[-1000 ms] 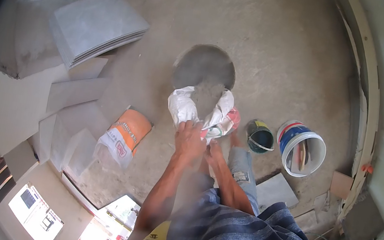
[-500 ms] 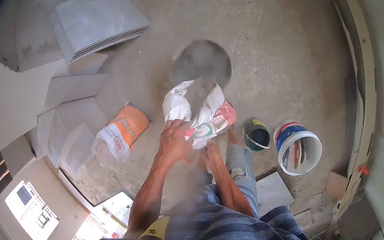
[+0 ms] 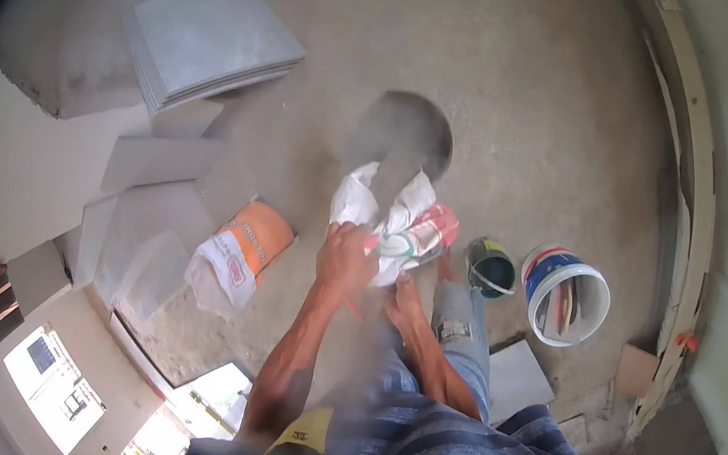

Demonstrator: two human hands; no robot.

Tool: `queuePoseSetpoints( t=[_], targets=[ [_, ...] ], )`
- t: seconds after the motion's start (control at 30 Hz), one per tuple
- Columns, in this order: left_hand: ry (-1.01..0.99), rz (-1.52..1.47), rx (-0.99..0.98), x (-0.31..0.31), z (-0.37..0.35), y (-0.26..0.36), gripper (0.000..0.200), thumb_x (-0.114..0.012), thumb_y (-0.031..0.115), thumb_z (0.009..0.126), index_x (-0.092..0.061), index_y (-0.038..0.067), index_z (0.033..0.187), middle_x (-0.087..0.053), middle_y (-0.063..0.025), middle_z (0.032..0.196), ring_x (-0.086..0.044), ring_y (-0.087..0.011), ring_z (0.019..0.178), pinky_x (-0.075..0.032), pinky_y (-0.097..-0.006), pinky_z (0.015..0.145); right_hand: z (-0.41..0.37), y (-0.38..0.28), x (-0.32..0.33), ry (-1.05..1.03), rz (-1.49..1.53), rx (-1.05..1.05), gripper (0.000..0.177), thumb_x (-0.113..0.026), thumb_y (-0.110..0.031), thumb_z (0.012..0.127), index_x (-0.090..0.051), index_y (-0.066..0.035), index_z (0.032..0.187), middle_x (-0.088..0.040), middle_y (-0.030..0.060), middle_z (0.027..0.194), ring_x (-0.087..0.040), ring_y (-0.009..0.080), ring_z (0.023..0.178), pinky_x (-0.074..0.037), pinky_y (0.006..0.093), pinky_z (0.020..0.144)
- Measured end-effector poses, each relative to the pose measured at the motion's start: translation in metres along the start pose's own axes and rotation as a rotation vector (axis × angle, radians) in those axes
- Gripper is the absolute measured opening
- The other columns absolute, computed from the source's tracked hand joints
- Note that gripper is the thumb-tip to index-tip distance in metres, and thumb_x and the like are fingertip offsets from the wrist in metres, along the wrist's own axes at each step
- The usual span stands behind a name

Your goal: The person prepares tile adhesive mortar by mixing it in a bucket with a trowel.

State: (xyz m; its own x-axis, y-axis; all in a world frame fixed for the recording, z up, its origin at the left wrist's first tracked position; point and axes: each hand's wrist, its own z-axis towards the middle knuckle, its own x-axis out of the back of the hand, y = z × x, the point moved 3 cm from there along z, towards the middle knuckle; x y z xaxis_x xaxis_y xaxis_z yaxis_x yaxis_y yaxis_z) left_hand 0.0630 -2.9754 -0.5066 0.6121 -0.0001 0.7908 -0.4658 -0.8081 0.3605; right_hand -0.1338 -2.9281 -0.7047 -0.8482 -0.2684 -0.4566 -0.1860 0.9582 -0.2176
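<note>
An open white sack with red and green print is tipped forward between my hands. Grey powder runs from its mouth into a round dark tub, and dust hides part of the tub's inside. My left hand is closed on the near left part of the sack, fingers wrapped in its material. Lower and to the right, my right hand grips the sack's near end, its fingers partly hidden.
An orange and white bag lies left of me. Farther left are stacked grey tiles and loose tiles. To my right stand a dark bucket holding liquid and a white-and-blue bucket with tools inside.
The view has shifted slightly, so the floor items appear farther right and a little lower. Dust over the tub has spread leftward. Both hands keep their hold on the tipped sack.
</note>
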Motion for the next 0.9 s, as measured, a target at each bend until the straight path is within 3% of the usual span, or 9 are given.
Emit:
queuePoseSetpoints(
  t=[0.27, 0.37, 0.47, 0.63, 0.67, 0.73, 0.9],
  targets=[
    [-0.014, 0.016, 0.027, -0.004, 0.005, -0.008, 0.028, -0.066, 0.014, 0.068, -0.061, 0.003, 0.094, -0.059, -0.0146, 0.096, -0.052, -0.0335, 0.097, -0.046, -0.0421, 0.083, 0.015, 0.045, 0.036, -0.077, -0.477, 0.207, 0.029, -0.031, -0.025, 0.099, -0.050, -0.012, 0.117, -0.057, 0.0037, 0.115, -0.054, 0.0187, 0.103, -0.042, 0.0393, 0.090],
    [-0.023, 0.028, 0.016, 0.000, 0.010, -0.003, 0.030, -0.066, 0.014, 0.068, -0.061, 0.002, 0.095, -0.059, -0.0165, 0.097, -0.053, -0.0348, 0.097, -0.045, -0.0422, 0.085, 0.060, 0.036, 0.024, -0.100, -0.407, 0.265, 0.029, -0.032, -0.025, 0.099, -0.051, -0.012, 0.116, -0.057, 0.0038, 0.113, -0.054, 0.0189, 0.102, -0.042, 0.0390, 0.090],
    [-0.051, 0.034, 0.034, -0.018, 0.004, -0.012, 0.030, -0.064, 0.014, 0.068, -0.061, 0.001, 0.095, -0.059, -0.0178, 0.096, -0.052, -0.0356, 0.097, -0.044, -0.0421, 0.086, 0.028, 0.050, 0.036, -0.085, -0.378, 0.214, 0.029, -0.032, -0.026, 0.099, -0.051, -0.012, 0.115, -0.058, 0.0040, 0.112, -0.054, 0.0190, 0.100, -0.044, 0.0387, 0.087],
    [0.004, 0.013, 0.039, -0.022, 0.011, -0.020, 0.023, -0.064, 0.013, 0.067, -0.058, 0.002, 0.087, -0.059, -0.0167, 0.095, -0.052, -0.0344, 0.095, -0.045, -0.0423, 0.082, 0.035, 0.052, 0.040, -0.095, -0.478, 0.326, 0.030, -0.033, -0.026, 0.099, -0.050, -0.009, 0.116, -0.058, 0.0060, 0.111, -0.055, 0.0203, 0.098, -0.047, 0.0379, 0.084],
    [-0.016, 0.010, 0.030, -0.027, 0.010, -0.025, 0.023, -0.064, 0.012, 0.067, -0.058, 0.002, 0.088, -0.059, -0.0169, 0.095, -0.052, -0.0340, 0.095, -0.045, -0.0421, 0.082, 0.055, 0.081, 0.062, -0.100, -0.504, 0.331, 0.030, -0.033, -0.026, 0.099, -0.050, -0.008, 0.116, -0.058, 0.0063, 0.111, -0.056, 0.0206, 0.097, -0.047, 0.0376, 0.084],
    [-0.003, 0.020, 0.023, -0.014, 0.012, -0.016, 0.023, -0.063, 0.012, 0.068, -0.058, 0.002, 0.088, -0.058, -0.0169, 0.095, -0.052, -0.0337, 0.095, -0.045, -0.0420, 0.082, 0.102, 0.074, 0.058, -0.113, -0.506, 0.401, 0.031, -0.033, -0.026, 0.099, -0.050, -0.007, 0.116, -0.058, 0.0067, 0.110, -0.056, 0.0210, 0.096, -0.047, 0.0372, 0.083],
    [-0.048, 0.015, 0.053, -0.022, 0.002, -0.019, 0.025, -0.064, 0.013, 0.068, -0.058, 0.002, 0.089, -0.057, -0.0156, 0.095, -0.052, -0.0332, 0.097, -0.046, -0.0420, 0.081, 0.076, 0.083, 0.069, -0.067, -0.486, 0.403, 0.031, -0.034, -0.026, 0.098, -0.050, -0.006, 0.115, -0.058, 0.0071, 0.108, -0.057, 0.0216, 0.092, -0.049, 0.0368, 0.077]
  ],
)
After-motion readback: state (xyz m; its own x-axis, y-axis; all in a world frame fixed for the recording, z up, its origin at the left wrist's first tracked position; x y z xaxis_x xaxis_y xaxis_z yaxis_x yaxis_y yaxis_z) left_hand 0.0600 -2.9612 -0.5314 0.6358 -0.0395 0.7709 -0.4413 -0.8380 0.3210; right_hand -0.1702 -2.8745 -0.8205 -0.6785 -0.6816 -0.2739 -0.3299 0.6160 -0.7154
